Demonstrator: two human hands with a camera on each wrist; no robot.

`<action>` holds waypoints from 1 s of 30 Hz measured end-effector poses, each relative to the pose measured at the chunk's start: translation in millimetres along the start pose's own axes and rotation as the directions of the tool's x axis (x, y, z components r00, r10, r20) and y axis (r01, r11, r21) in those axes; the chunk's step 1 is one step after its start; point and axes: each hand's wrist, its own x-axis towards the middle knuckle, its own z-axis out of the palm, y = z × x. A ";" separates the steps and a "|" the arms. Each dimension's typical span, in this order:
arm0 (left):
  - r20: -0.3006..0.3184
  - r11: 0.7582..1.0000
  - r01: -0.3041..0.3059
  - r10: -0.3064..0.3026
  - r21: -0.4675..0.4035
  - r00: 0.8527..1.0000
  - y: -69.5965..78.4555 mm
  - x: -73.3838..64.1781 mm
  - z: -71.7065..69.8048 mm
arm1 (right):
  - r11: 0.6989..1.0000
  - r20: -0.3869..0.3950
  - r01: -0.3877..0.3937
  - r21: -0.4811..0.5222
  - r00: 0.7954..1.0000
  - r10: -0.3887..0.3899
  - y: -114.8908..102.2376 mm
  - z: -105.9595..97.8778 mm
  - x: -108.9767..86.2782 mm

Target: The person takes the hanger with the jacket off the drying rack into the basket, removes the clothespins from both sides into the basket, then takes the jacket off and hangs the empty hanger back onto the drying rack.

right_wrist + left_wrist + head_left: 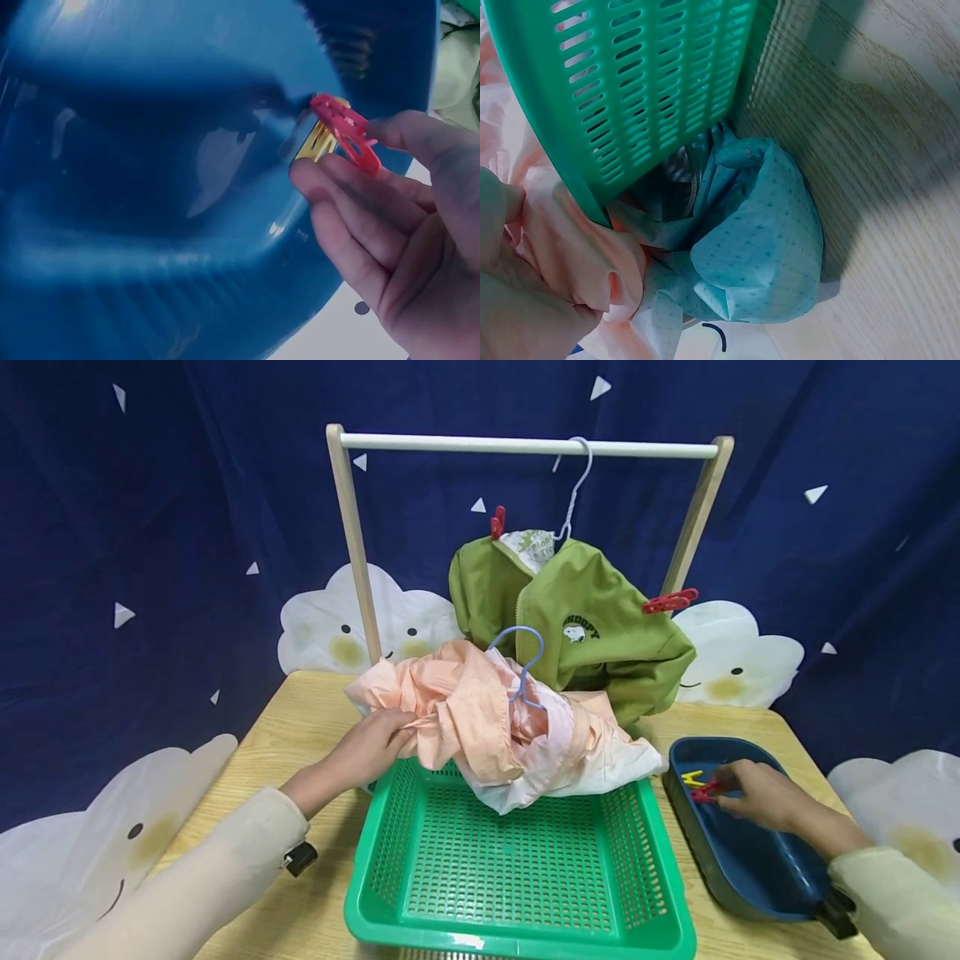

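A peach jacket (465,718) on a blue-purple hanger (542,647) lies bunched over the back of the green basket (517,939). My left hand (363,756) grips its left part; the left wrist view shows the fingers pressed into the peach cloth (577,232). On the right, my right hand (761,793) is down inside a dark blue tub (780,852). Between thumb and fingers it pinches a red clothespin (346,131). A yellow clothespin (316,142) lies just behind the red one in the tub.
A green jacket (585,585) hangs from a white hanger (577,493) on the rack's bar (465,443), with red clothespins (670,602) on it. Teal dotted cloth (757,232) lies beside the basket on the wooden table (300,718). A dark blue curtain (187,460) is behind.
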 end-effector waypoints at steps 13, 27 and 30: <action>0.032 1.000 0.018 -0.018 -0.001 0.999 -0.1 1.9 -0.9 | 0.992 0.097 0.011 -0.126 0.995 0.002 8.6 -2.5 5.5; 0.031 1.000 0.015 -0.014 -0.009 0.999 0.7 1.7 -1.9 | 0.989 0.143 0.040 -0.141 0.989 -0.020 13.6 3.7 2.3; 0.029 1.000 0.014 -0.013 -0.007 1.000 -0.6 1.7 -1.3 | 0.989 0.149 0.036 -0.143 0.989 -0.015 14.1 4.8 2.1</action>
